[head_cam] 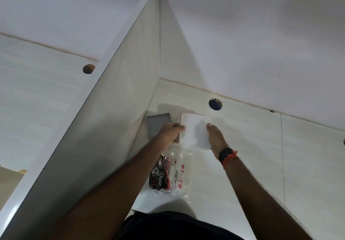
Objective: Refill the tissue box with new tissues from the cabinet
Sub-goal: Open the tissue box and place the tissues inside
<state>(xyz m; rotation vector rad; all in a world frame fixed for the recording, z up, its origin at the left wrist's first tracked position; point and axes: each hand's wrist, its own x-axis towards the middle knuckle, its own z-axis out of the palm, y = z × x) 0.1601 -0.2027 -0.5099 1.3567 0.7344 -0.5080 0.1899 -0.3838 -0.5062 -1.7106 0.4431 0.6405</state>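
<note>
- Head view, centre of the frame: a white stack of tissues (194,133) was held between the two hands over the pale desk surface (252,155), just below a round cable hole (215,104).
- The left hand (169,132) was pressed against the stack's left edge, fingers curled on it and closed in a grip; the right hand (216,137), with a dark wristband (226,155) on its wrist, was laid along the right edge, fingers bearing on the stack.
- Behind the stack a pinkish rim (188,112) was seen, judged to be the tissue box, with the stack being lowered into it or already partly seated; how deep it sat could not be told.
- To the left of it, against the slanted divider panel (119,109), a grey rectangular piece (157,126) lay flat, possibly the box's lid; this could not be confirmed.
- Lower centre: an opened clear plastic wrapper (175,174) with red and dark print lay on the desk, apparently emptied.
- Judged progress: the new tissues were fetched and unwrapped; seating the stack fully and closing the box were left to do.
</note>
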